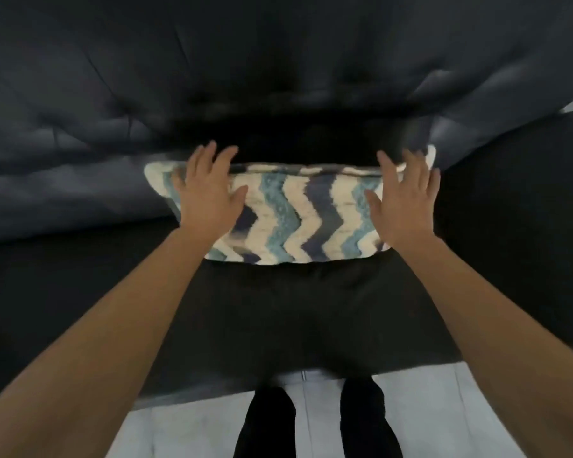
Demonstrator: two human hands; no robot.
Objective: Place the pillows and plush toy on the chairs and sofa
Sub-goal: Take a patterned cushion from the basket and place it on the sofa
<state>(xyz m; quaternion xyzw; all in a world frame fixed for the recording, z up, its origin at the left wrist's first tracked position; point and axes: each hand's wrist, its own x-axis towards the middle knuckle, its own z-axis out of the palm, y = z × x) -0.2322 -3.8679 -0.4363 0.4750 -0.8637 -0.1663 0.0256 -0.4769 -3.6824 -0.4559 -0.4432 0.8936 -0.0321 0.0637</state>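
Zigzag pillow (298,213), white, teal and navy, stands on the dark sofa (80,94) seat, leaning against the backrest. Your left hand (209,190) lies flat on its left end, fingers spread wide, gripping nothing. Your right hand (406,200) lies flat on its right end, also wide. Your dark-trousered legs (315,421) stand on pale floor (444,408) below.
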